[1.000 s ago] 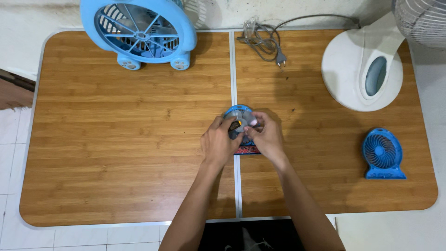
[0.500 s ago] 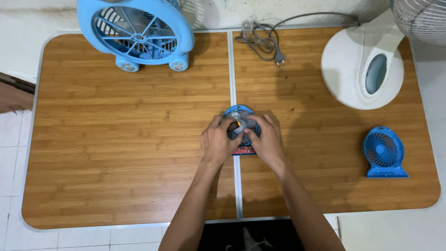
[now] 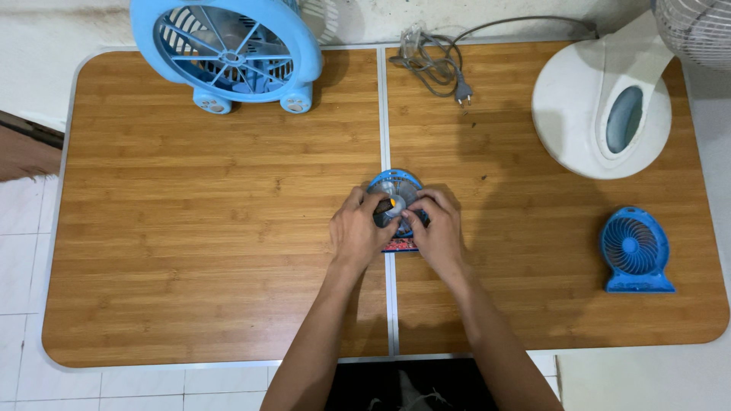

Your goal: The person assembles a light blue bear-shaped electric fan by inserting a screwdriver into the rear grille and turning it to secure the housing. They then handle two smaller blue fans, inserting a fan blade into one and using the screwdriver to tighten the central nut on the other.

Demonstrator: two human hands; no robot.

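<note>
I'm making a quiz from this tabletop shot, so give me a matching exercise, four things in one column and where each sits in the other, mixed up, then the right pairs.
Things:
1. large blue fan
2. small blue fan
3. coiled cord with plug
4. small round fan part

Places:
A. between the left hand and right hand, at the table's middle seam
B. far edge, just right of the seam
C. far left corner
D. right side, near the edge, lying apart from the hands

Pairs: 1-C, 2-D, 3-B, 4-A

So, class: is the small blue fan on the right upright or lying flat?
Lying flat: the small blue fan shows its round grille face-up on the table.
</note>
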